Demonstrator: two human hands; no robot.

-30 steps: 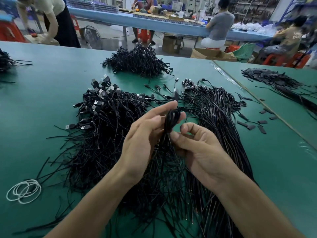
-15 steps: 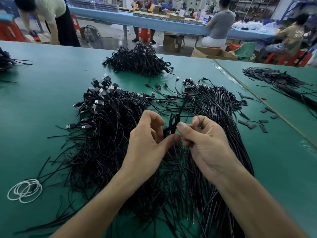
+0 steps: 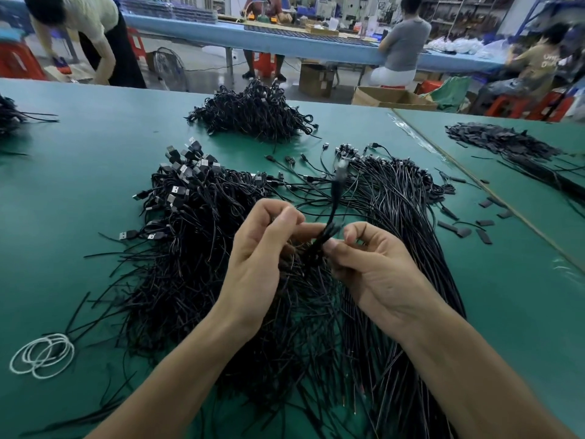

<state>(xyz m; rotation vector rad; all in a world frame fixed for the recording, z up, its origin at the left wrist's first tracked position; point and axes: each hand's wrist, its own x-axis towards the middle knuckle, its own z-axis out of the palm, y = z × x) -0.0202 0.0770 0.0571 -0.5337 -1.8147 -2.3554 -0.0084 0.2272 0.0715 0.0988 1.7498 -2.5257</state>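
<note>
Cable [image 3: 334, 201] pinched over green table [image 3: 79, 201], blue workbench [image 3: 316, 42] behind

Inspector: Class of premises?

Assessor: Factory assembly floor. A long green table [image 3: 79, 191] carries heaps of identical black cables [image 3: 196, 248], many with plugs fitted.

Inspector: Supporting evidence?

Assessor: A blue workbench [image 3: 316, 42] runs across the back, and a worker [image 3: 403, 49] sits at it. Red stools [image 3: 503, 106], cardboard boxes [image 3: 392, 98] and a fan [image 3: 169, 69] stand on the bare floor. There is stocked shelving [image 3: 456, 14] along the far wall.
</note>
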